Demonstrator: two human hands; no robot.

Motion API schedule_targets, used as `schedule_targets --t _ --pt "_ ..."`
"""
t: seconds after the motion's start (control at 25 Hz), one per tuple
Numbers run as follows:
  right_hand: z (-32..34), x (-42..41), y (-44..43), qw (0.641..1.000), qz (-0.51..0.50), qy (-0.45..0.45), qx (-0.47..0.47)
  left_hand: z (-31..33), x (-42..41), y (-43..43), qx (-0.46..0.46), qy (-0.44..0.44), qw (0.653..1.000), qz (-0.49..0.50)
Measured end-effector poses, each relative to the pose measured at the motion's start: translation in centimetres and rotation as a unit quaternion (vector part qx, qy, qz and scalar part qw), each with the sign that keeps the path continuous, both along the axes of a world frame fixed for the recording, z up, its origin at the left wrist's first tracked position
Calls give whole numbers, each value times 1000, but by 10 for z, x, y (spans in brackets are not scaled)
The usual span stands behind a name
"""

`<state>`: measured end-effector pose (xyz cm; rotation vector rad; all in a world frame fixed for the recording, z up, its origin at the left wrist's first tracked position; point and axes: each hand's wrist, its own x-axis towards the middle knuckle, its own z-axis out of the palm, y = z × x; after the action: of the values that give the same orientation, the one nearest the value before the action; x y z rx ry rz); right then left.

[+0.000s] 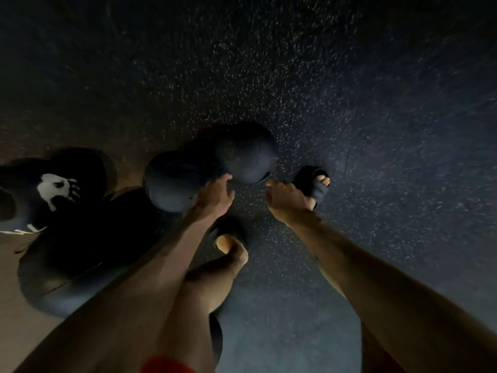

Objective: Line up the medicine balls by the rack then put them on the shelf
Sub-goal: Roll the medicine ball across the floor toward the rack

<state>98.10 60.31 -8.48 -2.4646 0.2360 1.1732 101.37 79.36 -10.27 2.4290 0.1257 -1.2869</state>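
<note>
Shorts [169, 366] of red cloth show only as a strip at the bottom edge, cut off by the frame. From there two bare forearms reach down towards the floor. A bare leg between them ends in the left foot [231, 246], whose dark sandal is mostly lost in shadow. Left of the leg lies a large dark ball [80, 259], its outline hard to trace in the gloom.

The left hand [216, 196] hangs with its fingers loosely bent and slightly spread, gripping nothing. Its topmost fingertip touches the lower edge of the far medicine ball [247, 154]. The right hand [285, 199] is seen from the back with its fingers tucked under, just beside that ball's lower right edge. Whether it touches or holds anything cannot be told. Behind it stands the right foot [314, 184] in a dark sandal, toes showing.

A second medicine ball [172, 184] sits against the far one on its left, partly covered by the left wrist. Further left is a ball with a white print [53, 184], cut by the frame edge. All rest on the speckled dark floor [376, 103].
</note>
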Motion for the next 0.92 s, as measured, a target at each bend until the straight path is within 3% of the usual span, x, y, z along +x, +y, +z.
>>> schedule_targets --t 0.16,0.28,0.44,0.64,0.72,0.92 --pt "-101 1 13 1000 10 -3 1 -94 5 0 35 -49 997 -45" --pt "-149 -6 22 999 13 -27 17 -137 1 -1 9 -104 994 -43" --pt "-179 3 23 993 -68 -94 34 -161 13 -19 -31 -180 983 25" --pt "-199 59 -5 978 -176 -99 56 -174 46 -41 -74 -235 969 -4" --pt "-206 79 -31 968 -211 -96 93 -179 67 -51 -58 -234 970 -40" --pt "-227 110 -93 956 -252 -29 146 -181 125 -84 -70 -136 985 -75"
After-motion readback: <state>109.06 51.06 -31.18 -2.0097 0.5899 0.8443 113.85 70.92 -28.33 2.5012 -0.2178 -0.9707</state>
